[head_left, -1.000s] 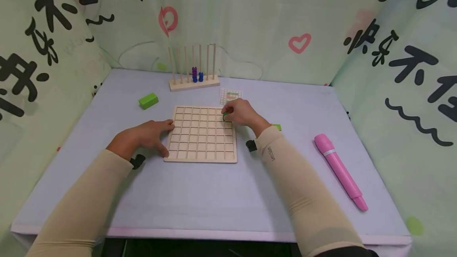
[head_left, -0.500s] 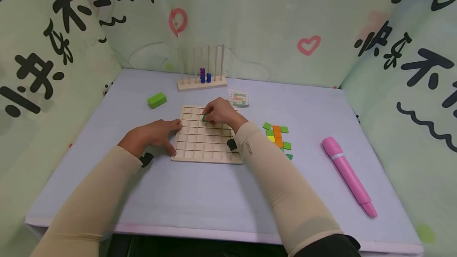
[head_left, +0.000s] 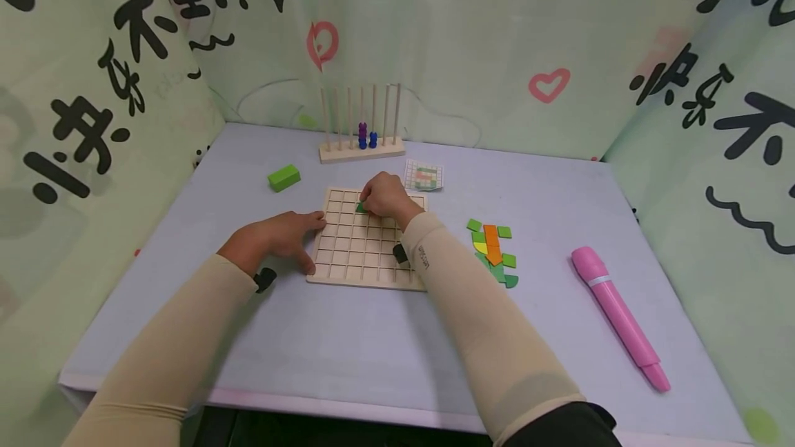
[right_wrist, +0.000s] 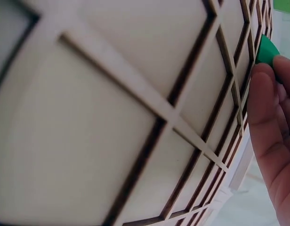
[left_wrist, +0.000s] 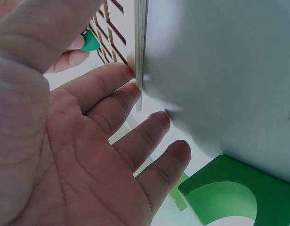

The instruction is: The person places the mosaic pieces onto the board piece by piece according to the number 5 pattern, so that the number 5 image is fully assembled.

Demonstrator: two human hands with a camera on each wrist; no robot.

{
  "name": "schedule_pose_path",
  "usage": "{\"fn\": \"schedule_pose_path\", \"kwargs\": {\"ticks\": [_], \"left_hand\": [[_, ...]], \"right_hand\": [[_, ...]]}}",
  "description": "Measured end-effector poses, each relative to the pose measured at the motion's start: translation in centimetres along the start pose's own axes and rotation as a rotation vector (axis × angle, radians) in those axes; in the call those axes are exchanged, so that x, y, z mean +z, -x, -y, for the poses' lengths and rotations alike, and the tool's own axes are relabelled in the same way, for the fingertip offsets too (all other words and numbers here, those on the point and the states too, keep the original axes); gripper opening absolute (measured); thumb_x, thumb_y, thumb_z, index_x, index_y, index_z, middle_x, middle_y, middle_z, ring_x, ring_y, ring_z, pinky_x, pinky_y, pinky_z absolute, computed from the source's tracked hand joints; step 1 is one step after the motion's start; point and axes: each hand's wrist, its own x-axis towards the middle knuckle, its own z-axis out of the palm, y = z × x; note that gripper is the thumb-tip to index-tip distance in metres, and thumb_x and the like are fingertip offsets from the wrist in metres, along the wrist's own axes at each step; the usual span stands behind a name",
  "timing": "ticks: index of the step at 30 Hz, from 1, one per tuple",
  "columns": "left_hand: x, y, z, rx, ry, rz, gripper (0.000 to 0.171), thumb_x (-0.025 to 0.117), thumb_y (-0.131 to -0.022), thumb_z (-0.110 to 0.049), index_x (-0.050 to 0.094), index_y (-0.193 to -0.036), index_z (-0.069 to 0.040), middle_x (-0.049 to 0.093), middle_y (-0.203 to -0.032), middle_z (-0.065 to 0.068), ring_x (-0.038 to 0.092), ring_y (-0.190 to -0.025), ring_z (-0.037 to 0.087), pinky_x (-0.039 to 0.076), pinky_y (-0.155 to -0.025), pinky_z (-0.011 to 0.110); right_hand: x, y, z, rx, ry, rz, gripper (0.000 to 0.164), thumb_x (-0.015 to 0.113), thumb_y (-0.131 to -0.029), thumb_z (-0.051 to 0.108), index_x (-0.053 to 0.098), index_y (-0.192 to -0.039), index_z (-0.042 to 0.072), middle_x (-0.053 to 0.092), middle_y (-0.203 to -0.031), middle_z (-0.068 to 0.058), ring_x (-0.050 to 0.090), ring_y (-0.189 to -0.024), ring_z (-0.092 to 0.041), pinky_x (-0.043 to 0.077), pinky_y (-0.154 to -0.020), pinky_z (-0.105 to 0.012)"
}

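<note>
A wooden grid board [head_left: 341, 271] lies on the table before me. My left hand [head_left: 273, 241] rests at its left edge. In the left wrist view the fingers are extended, and some fingertips touch the board's rim. Over the upper part of the grid, my right hand [head_left: 384, 195] pinches a small green tile [head_left: 360, 207] between thumb and fingers. The right wrist view shows this green tile [right_wrist: 266, 51] against the grid, with one curved side. Whether it sits fully in a cell, I cannot tell. Part of the board is hidden under the right hand and sleeve.
Several green, orange and yellow tiles [head_left: 492, 245] lie right of the board. Behind it are a printed grid card [head_left: 424, 175], a peg stand [head_left: 338, 154] with purple and blue beads, and a green block [head_left: 283, 178]. A pink stick-shaped object [head_left: 621, 319] lies far right.
My right hand has carried the green tile leftward from the board's upper right to its upper left-middle part. The left hand stays at the left edge. The head view has shifted slightly.
</note>
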Motion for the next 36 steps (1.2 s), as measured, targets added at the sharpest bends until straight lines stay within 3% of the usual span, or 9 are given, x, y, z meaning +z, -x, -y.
{"fn": "schedule_pose_path", "kwargs": {"ticks": [10,23,30,36], "left_hand": [[0.0,0.2,-0.2,0.010,-0.004,-0.003,0.105,0.092,-0.080,-0.035,0.034,-0.162,-0.008,0.019,-0.174,0.008,0.025,-0.157,0.043,0.027,-0.125,0.057],[0.1,-0.1,-0.4,-0.008,-0.009,-0.004,0.104,0.092,-0.080,-0.033,0.034,-0.163,-0.009,0.019,-0.174,0.006,0.025,-0.156,0.043,0.028,-0.125,0.058],[0.2,-0.1,-0.6,-0.018,-0.017,-0.008,0.105,0.092,-0.079,-0.034,0.034,-0.163,-0.008,0.020,-0.174,0.007,0.025,-0.156,0.043,0.028,-0.124,0.058],[0.3,-0.2,-0.7,-0.013,-0.029,-0.017,0.105,0.094,-0.077,-0.032,0.036,-0.162,-0.007,0.021,-0.174,0.011,0.025,-0.155,0.046,0.028,-0.124,0.060]], "right_hand": [[0.2,-0.2,0.3,-0.014,0.092,0.018,0.021,0.066,-0.099,0.012,0.081,-0.113,0.009,0.077,-0.118,-0.008,0.064,-0.125,-0.031,0.048,-0.113,-0.041],[0.7,-0.4,0.5,0.000,0.159,0.030,0.021,0.063,-0.102,0.011,0.080,-0.114,0.008,0.076,-0.118,-0.009,0.068,-0.113,-0.030,0.058,-0.096,-0.039],[-0.5,1.8,-0.3,-0.045,0.058,0.075,0.027,0.062,-0.104,0.016,0.075,-0.125,0.008,0.075,-0.124,-0.010,0.066,-0.119,-0.030,0.055,-0.101,-0.041],[-1.6,3.7,-2.3,-0.071,-0.080,0.087,0.034,0.064,-0.102,0.020,0.070,-0.133,0.007,0.072,-0.130,-0.010,0.066,-0.120,-0.025,0.054,-0.102,-0.038]]}}
